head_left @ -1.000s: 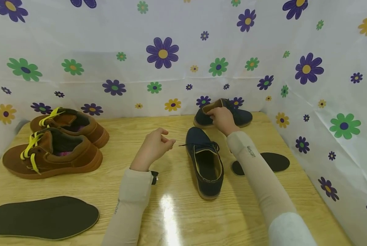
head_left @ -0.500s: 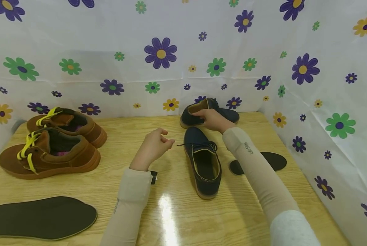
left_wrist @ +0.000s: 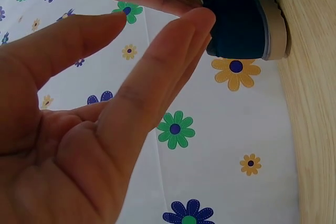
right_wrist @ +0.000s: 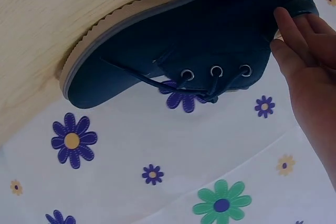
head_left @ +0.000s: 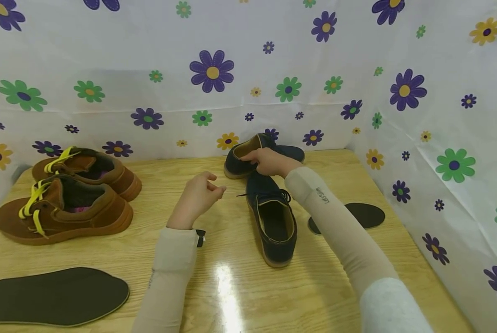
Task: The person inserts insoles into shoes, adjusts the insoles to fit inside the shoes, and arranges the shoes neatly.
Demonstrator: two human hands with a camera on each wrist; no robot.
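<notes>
My right hand pinches the near side of the collar of a dark navy lace-up shoe, which stands sideways by the back cloth with its toe to the right. Part of that shoe's side is hidden behind the hand. In the right wrist view its laces and eyelets show, with fingertips at the opening. Its mate, another navy shoe, stands nearer me, heel towards me, and its toe overlaps the far shoe in the head view. To its left my left hand hovers with fingers loosely bent and holds nothing.
A pair of brown shoes with yellow laces stands at the left: a near brown shoe and a far brown shoe. One black insole lies front left, another black insole partly under the right forearm. Flowered cloth walls the table.
The right hand has slid the far navy shoe to the left along the back of the table. The left hand stays in nearly the same pose; the head view has shifted slightly.
</notes>
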